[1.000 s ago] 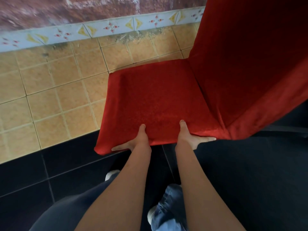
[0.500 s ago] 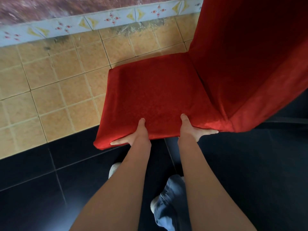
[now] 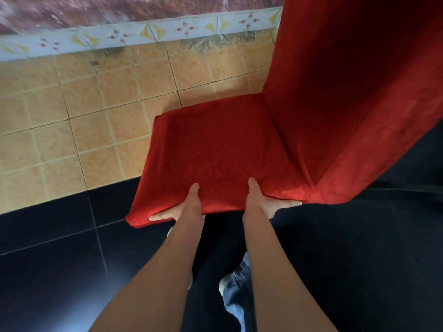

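A chair wrapped in a red fabric cover (image 3: pixel 215 149) stands in front of me, its tall backrest (image 3: pixel 347 80) rising at the right. My left hand (image 3: pixel 182 207) holds the near edge of the seat, thumb on top and fingers stretched leftward under the hem. Further right on the same edge, my right hand (image 3: pixel 266 202) grips the seat the same way, thumb on top and fingers pointing right beneath the fabric. The chair's legs are hidden by the cover.
Orange floor tiles (image 3: pixel 84 130) lie to the left and behind the chair, ending at a patterned pale-blue skirting (image 3: pixel 148 32) along the wall. Black tiles (image 3: pixel 60 255) cover the near floor. My shoes and jeans (image 3: pixel 235 291) show below my arms.
The chair has shifted to the right in view, with more orange floor showing on its left. Both hands keep the same hold on the seat edge.
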`<move>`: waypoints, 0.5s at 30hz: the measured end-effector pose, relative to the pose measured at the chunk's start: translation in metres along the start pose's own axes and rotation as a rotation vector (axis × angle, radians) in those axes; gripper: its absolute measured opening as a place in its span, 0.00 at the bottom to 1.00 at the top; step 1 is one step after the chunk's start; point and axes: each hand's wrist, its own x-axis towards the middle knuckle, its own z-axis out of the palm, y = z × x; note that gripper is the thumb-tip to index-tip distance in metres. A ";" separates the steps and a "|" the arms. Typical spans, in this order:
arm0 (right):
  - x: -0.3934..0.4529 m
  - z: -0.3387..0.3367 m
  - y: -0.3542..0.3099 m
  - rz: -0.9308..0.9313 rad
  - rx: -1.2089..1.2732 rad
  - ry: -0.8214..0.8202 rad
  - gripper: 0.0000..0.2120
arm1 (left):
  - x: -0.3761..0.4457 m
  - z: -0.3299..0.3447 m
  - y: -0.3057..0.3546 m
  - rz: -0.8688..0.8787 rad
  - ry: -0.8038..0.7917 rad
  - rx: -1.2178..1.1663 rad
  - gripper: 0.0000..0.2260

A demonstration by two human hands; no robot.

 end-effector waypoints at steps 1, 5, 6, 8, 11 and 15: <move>-0.004 0.000 0.001 0.002 -0.004 -0.002 0.64 | -0.001 -0.005 0.002 -0.009 -0.006 -0.001 0.42; -0.018 0.001 0.005 0.020 -0.013 -0.002 0.63 | -0.004 -0.019 0.007 -0.041 -0.058 -0.015 0.37; -0.021 0.001 0.006 0.020 -0.016 0.000 0.63 | -0.005 -0.021 0.008 -0.039 -0.058 -0.017 0.38; -0.025 0.000 0.007 0.015 -0.031 0.004 0.63 | -0.006 -0.026 0.010 -0.027 -0.020 -0.020 0.44; -0.031 0.000 0.010 0.002 -0.054 0.012 0.64 | -0.006 -0.032 0.011 -0.034 0.010 -0.019 0.48; -0.032 0.003 0.003 -0.013 -0.094 0.013 0.64 | -0.010 -0.030 0.013 0.016 0.084 -0.078 0.54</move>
